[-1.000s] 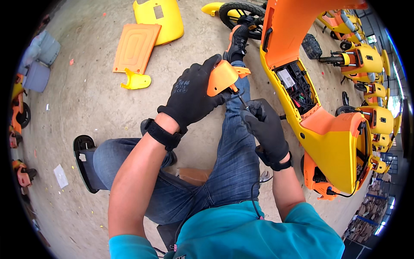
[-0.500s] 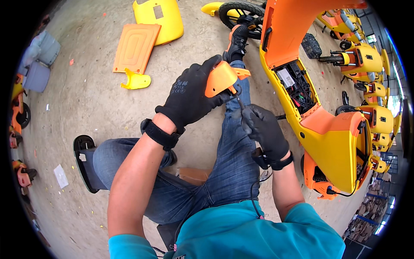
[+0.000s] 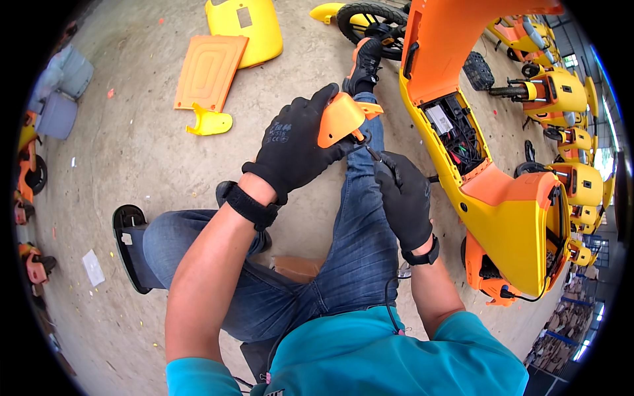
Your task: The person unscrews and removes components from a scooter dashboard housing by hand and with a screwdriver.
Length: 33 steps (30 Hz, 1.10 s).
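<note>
Two gloved hands are at work over the person's outstretched leg, just left of the open scooter that lies on its side. The left hand is wrapped around one small orange cover, holding it up above the knee. The right hand is closed narrowly about one thin dark tool, probably a screwdriver, whose tip meets the cover's lower edge. Both hands wear black gloves, and each wrist has a dark band.

On the floor well left of the scooter lie three loose panels: one flat orange panel, one yellow shell behind it, and one small yellow piece just in front. One wheel shows beyond the person's shoe.

Against half a second ago, the cover sits in much the same spot, while the right hand has drawn a little lower and closer to the body; the tool's tip remains at the cover.

The tool's handle is buried in the right glove, so its kind is hard to tell. More yellow scooters past the open one are cut off at the picture's rim, too bent to count surely.
</note>
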{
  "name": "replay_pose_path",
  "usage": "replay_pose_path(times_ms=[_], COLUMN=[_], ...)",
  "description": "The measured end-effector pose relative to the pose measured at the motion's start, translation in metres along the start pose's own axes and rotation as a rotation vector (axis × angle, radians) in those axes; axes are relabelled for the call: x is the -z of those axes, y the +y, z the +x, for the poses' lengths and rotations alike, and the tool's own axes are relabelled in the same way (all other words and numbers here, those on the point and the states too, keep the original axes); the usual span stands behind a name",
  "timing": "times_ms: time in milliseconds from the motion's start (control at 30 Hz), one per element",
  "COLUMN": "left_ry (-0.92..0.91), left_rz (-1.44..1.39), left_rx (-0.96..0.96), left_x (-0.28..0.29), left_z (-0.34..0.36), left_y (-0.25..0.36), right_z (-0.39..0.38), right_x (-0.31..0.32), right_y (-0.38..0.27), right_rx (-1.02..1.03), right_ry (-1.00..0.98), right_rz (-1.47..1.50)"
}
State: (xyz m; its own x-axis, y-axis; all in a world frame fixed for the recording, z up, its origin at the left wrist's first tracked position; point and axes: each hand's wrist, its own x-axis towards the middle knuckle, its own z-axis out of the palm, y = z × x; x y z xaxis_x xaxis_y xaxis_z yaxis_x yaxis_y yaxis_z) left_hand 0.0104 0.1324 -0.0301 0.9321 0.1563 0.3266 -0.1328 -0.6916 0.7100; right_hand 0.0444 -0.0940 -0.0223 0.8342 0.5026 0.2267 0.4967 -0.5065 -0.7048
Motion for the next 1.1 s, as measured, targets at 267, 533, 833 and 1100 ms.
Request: replay_pose_path(times_ms=[267,533,833,1100], left_ry=[-0.019,-0.007,-0.020,-0.032], left_rz=[-0.025,0.003,0.065,0.009], left_rx=[-0.055,-0.051,-0.004,-0.059], left_x=[0.004,0.001,0.001,0.004], left_z=[0.001,0.002,-0.001,-0.001], left_y=[0.002,0.002,0.001,0.005], right_z=[0.007,0.002,-0.006,0.002], right_x=[0.021,0.011,-0.005,0.017], right_y=[-0.013,-0.014,0.003,-0.017], right_rx=[-0.633,-0.559,-0.017,-0.630], right_ry=[-0.389,-0.225,0.011,-0.334], right_rz=[0.676,0.550,-0.038,0.609])
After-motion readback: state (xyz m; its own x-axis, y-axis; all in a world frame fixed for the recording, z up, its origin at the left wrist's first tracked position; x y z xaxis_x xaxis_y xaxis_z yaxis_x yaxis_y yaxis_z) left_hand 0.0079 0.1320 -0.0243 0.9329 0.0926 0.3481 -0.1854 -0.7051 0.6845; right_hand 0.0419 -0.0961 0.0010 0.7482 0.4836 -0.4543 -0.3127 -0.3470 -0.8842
